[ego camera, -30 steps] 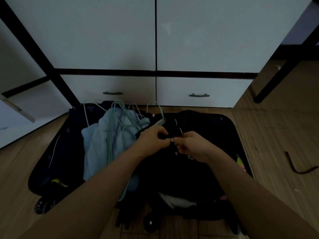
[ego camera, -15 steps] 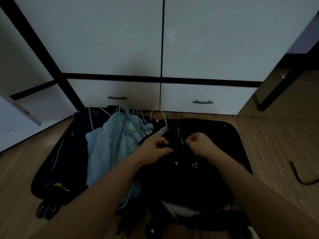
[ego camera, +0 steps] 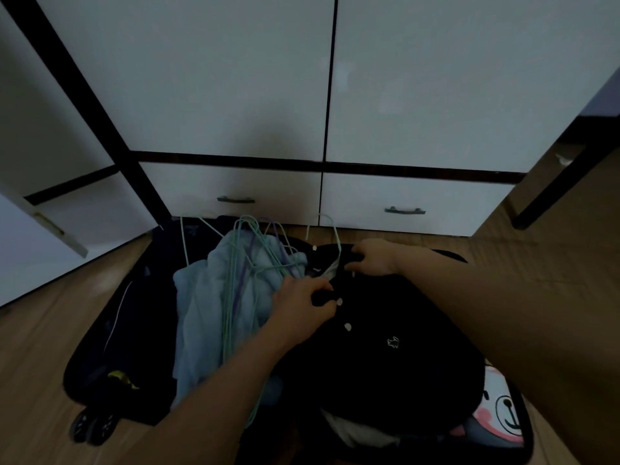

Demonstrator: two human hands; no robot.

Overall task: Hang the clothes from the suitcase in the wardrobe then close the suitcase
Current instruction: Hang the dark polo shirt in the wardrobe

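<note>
Both hands work the black shirt [ego camera: 385, 347] lying in the open suitcase [ego camera: 110, 347]: left hand [ego camera: 302, 300] fingers pinch its button placket, right hand [ego camera: 372, 258] fingers curl on the collar, probably to fit a hanger [ego camera: 327, 236].

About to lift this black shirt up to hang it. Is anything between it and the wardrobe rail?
Yes: both white wardrobe doors directly above the suitcase are shut. Both hands grip the black shirt, left hand at the placket, right hand at the collar.

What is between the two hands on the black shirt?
In the head view, between the left hand and right hand lies the black shirt's buttoned front, with one white button.
</note>
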